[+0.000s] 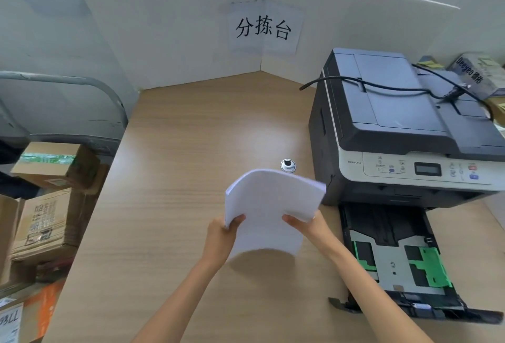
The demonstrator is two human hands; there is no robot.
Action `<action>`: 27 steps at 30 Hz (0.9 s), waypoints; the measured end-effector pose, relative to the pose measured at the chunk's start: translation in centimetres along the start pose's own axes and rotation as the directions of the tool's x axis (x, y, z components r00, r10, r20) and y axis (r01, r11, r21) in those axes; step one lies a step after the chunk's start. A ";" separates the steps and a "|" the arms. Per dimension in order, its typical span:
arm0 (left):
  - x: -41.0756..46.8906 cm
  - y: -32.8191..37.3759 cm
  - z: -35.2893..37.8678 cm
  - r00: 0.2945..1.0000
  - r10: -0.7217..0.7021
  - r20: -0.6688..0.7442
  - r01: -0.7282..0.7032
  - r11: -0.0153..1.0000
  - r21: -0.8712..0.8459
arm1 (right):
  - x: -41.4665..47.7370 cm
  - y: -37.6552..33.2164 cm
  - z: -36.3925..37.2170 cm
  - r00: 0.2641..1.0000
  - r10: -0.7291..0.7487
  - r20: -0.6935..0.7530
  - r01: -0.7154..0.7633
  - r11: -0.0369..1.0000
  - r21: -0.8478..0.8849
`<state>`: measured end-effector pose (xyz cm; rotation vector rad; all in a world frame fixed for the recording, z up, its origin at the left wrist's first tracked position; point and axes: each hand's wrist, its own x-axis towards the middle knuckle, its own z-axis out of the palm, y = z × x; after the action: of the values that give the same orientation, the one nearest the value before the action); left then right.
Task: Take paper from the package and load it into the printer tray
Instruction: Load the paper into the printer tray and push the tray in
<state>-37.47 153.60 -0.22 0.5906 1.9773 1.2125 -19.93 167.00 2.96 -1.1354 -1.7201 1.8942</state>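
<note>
A stack of white paper (270, 206) is held up above the wooden desk (169, 178), its far end curling over. My left hand (222, 236) grips its left edge and my right hand (306, 226) grips its right edge. To the right stands a grey and black printer (404, 129). Its paper tray (396, 260) is pulled out toward me, with green guides and no paper in it. The paper hangs just left of the tray. No paper package is in view.
A black cable (382, 85) lies over the printer lid. A round metal desk grommet (287, 165) sits behind the paper. Cardboard boxes (52, 192) are piled left of the desk. White partition panels with a paper sign (263, 28) close off the back.
</note>
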 end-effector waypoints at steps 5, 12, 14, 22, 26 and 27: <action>-0.1 1.9 -1.5 0.994 -0.061 -0.087 0.054 0.995 -0.080 | -0.4 -0.8 -1.7 0.993 0.061 0.102 -0.050 0.993 -0.106; -0.9 5.7 -4.0 0.984 0.015 -0.176 -0.093 0.891 -0.444 | -1.1 -2.4 -1.9 1.000 0.015 0.021 -0.020 0.965 0.263; -1.5 6.4 -3.9 0.984 0.047 -0.171 -0.127 0.862 -0.492 | -1.1 -3.3 -1.1 1.000 -0.023 0.001 0.019 0.864 0.503; -4.3 7.5 -3.5 0.980 0.137 -0.145 -0.196 0.805 -0.560 | -2.0 -5.7 1.8 0.996 -0.063 -0.069 0.089 0.865 0.493; -4.8 7.6 -7.6 0.980 0.193 0.040 -0.149 0.858 -0.491 | -2.3 -6.4 0.8 0.979 -0.101 -0.178 0.169 0.890 0.424; -4.5 7.7 -9.5 0.977 0.208 0.053 -0.148 0.832 -0.534 | -2.5 -6.6 0.3 0.976 -0.121 -0.183 0.187 0.895 0.404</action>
<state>-41.98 148.66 10.88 0.5450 1.4209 1.7198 -20.29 166.36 10.01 -0.9178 -1.1993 1.8975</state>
